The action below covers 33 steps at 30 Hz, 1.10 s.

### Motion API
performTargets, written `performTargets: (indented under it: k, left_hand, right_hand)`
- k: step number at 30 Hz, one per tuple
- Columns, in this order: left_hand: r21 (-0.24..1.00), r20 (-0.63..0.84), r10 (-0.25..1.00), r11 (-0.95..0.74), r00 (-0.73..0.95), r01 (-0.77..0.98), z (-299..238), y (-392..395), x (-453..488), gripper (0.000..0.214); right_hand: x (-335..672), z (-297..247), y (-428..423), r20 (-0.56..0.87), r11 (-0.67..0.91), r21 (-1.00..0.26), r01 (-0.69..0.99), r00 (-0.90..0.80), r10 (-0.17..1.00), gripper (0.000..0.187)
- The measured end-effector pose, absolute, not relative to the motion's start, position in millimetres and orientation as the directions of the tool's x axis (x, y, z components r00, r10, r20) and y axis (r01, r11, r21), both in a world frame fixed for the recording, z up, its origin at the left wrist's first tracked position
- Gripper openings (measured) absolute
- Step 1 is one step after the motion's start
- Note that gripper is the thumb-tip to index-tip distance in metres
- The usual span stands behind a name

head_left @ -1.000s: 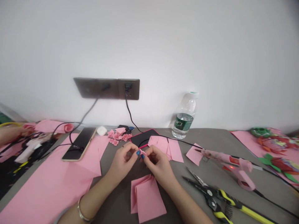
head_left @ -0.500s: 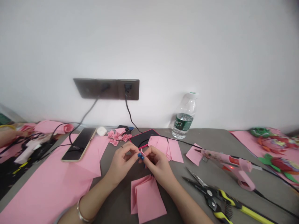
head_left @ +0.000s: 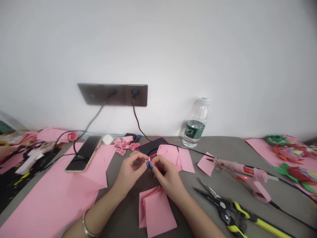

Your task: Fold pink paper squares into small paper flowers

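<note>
Between the fingertips of both hands is a small folded piece of pink paper point(head_left: 149, 160), mostly hidden by the fingers. My left hand point(head_left: 132, 170) pinches it from the left, and my right hand point(head_left: 166, 170) pinches it from the right; the blue-painted thumbnails meet in front. Below the hands lies a stack of folded pink paper squares point(head_left: 159, 211). Several small pink paper roses point(head_left: 125, 145) sit just beyond my left hand. Behind my right hand, more cut pink paper pieces point(head_left: 185, 159) rest partly over a dark, pink-edged flat thing point(head_left: 153, 144).
To the right are a pink glue gun point(head_left: 247, 175) with a lit red light, and yellow-handled shears point(head_left: 225, 208). A water bottle point(head_left: 194, 124) stands by the wall. A phone point(head_left: 85, 153) lies on large pink sheets point(head_left: 59, 195) at left. Black cables cross the table.
Both hands stay in nearly the same place, with small finger shifts on the folded paper. At far left, another person's hand has drawn back toward the edge.
</note>
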<state>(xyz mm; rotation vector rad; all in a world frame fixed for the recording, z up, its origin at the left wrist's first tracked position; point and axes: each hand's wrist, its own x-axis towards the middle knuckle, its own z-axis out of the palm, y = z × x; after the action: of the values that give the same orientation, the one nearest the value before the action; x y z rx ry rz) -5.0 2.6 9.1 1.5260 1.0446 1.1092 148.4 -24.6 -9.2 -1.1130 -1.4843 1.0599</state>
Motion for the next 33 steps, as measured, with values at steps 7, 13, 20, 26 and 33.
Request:
performTargets:
  k: [7, 13, 20, 26, 33]
  left_hand:
    - [0.969, 0.163, 0.915, -0.219, 0.37, 0.116, 11, 6, -13, 0.005]
    - [0.951, 0.202, 0.877, -0.283, 0.436, 0.127, 11, 12, -19, 0.009]
    - [0.99, 0.062, 0.885, -0.114, 0.462, 0.085, 14, 15, -19, 0.017]
    - [0.985, -0.021, 0.876, -0.065, 0.481, 0.161, 14, 15, -20, 0.02]
    - [0.987, -0.036, 0.873, -0.046, 0.486, 0.156, 16, 14, -19, 0.02]
  right_hand:
    - [150, -8, -24, 0.148, 0.165, -0.979, 0.121, -0.136, 0.98, 0.016]
    - [152, -9, -21, 0.052, 0.057, -0.998, 0.024, -0.181, 0.982, 0.027]
    - [154, -7, -21, 0.035, 0.033, -0.999, -0.015, -0.22, 0.975, 0.033]
    - [158, -4, -17, 0.027, 0.018, -0.999, -0.048, -0.197, 0.98, 0.037]
    - [162, -3, -16, 0.103, 0.1, -0.995, -0.029, -0.168, 0.98, 0.032]
